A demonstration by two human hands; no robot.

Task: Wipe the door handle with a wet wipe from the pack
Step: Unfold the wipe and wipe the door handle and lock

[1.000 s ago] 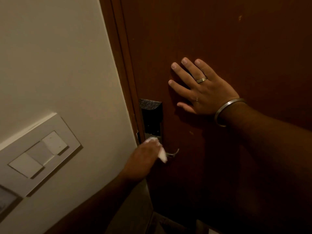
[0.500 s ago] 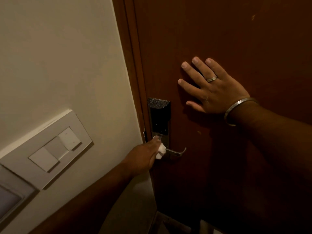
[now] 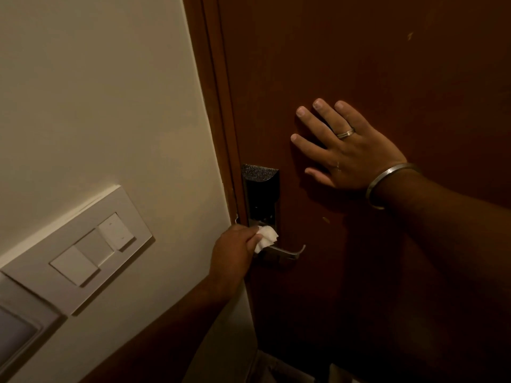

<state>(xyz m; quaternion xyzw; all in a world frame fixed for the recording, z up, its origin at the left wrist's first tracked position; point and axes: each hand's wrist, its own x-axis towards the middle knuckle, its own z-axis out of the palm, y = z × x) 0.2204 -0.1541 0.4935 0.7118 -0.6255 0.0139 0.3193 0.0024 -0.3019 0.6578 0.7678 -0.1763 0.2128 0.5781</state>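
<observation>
1. Cream wall on the left carries a white switch plate.
2. Left hand pinches a crumpled white wet wipe against the door handle, at its inner end.
3. Right hand, fingers spread and holding nothing, lies flat on the dark brown door.

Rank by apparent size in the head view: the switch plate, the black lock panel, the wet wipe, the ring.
1. switch plate, though it is nearer the camera
2. black lock panel
3. wet wipe, partly hidden in the left hand
4. ring
</observation>
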